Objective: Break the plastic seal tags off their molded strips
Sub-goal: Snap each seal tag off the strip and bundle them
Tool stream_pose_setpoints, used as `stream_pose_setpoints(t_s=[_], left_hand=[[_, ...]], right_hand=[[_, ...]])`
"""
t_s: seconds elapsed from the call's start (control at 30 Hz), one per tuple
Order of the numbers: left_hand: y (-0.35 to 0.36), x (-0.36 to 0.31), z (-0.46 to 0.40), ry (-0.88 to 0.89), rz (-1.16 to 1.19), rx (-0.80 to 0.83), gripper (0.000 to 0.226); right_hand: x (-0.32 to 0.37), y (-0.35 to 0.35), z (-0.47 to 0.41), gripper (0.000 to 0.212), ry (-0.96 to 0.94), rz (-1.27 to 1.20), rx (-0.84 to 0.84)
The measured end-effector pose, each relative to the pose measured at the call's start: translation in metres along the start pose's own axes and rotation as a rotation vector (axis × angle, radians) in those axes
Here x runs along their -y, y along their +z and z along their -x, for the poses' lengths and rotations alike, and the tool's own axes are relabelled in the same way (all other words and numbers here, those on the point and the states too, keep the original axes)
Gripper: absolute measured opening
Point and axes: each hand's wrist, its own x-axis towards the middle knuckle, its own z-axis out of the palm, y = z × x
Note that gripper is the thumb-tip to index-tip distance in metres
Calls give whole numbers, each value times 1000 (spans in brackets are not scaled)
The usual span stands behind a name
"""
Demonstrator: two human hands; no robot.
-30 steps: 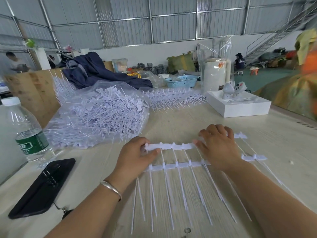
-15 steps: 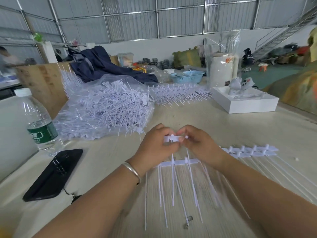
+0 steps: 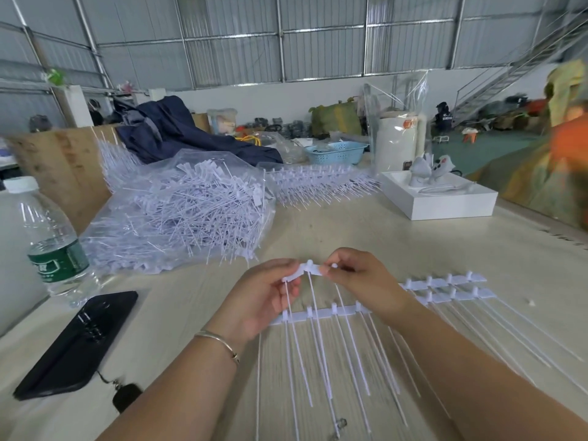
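Strip piece (image 3: 308, 269) now bent; left hand (image 3: 264, 299), right hand (image 3: 366, 286) pinching its ends above table.

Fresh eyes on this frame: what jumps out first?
The two hands, left hand and right hand, pinching a short strip of white seal tags just above the table at centre. Behind them to the left, a clear bag heaped with loose tags; a black phone lies at the near left.
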Motion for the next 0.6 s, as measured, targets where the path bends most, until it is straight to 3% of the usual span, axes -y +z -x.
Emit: stream_pose_setpoints(t_s=[0.13, 0.27, 0.37, 0.43, 0.6], left_hand=[[-3, 1, 2, 11, 58, 64, 10], [-5, 6, 0, 28, 70, 63, 17], [-9, 7, 0, 187, -327, -31, 6], [-15, 10, -4, 264, -535, -149, 13], [-15, 9, -4, 298, -504, -112, 11]], right_hand=[[-5, -5, 5, 44, -21, -29, -31], [-9, -8, 7, 47, -51, -88, -49], [-15, -7, 8, 47, -57, -63, -79], [-19, -6, 8, 45, -55, 2, -110], [-20, -4, 7, 43, -100, 59, -131]])
